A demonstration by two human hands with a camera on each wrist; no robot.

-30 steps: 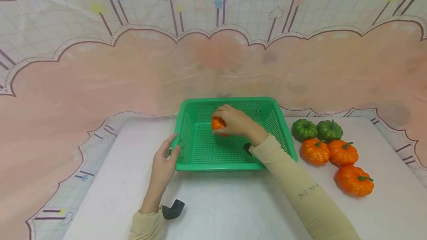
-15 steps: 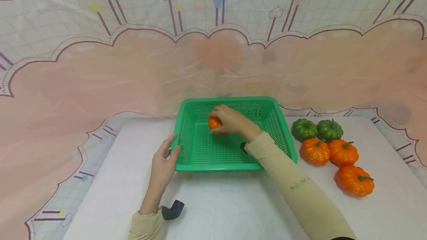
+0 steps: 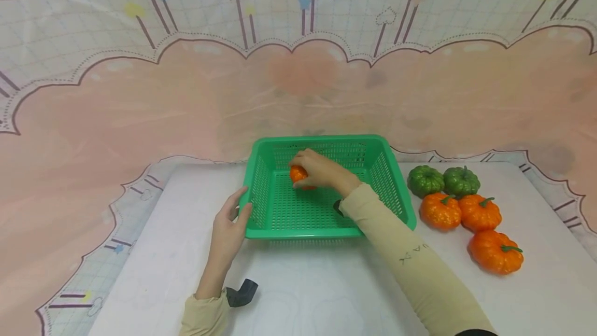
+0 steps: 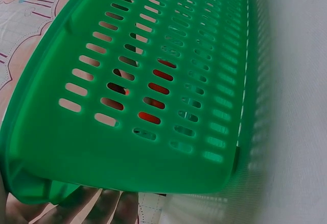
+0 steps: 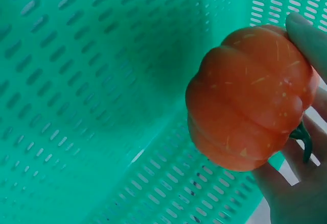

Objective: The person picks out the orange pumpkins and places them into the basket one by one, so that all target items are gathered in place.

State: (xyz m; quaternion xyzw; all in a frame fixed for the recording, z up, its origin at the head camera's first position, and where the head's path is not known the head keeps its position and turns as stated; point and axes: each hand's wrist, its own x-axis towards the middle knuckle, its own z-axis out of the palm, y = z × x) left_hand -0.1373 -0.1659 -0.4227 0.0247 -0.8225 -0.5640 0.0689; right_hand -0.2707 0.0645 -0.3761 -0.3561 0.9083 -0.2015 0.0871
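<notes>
My right hand (image 3: 319, 171) grips a small orange pumpkin (image 3: 298, 175) low inside the green plastic basket (image 3: 308, 234), towards its back left. In the right wrist view this pumpkin (image 5: 250, 99) shows yellow flecks and a green stem, with fingers and thumb about its stem side. Whether it touches the basket floor I cannot tell. At the basket's left side, my left hand (image 3: 229, 227) rests against the rim with its fingers fairly straight. The left wrist view shows the slotted basket wall (image 4: 127, 147) close up, the fingertips partly hidden behind the rim.
Right of the basket, two green pumpkins (image 3: 425, 181) sit at the back on the white table (image 3: 298, 294). Nearer are three orange pumpkins (image 3: 495, 253). A patterned cloth (image 3: 298, 92) hangs behind the table.
My right hand and the pumpkin it holds have shifted slightly left and settled a little inside the basket. My left hand has stayed at the rim.
</notes>
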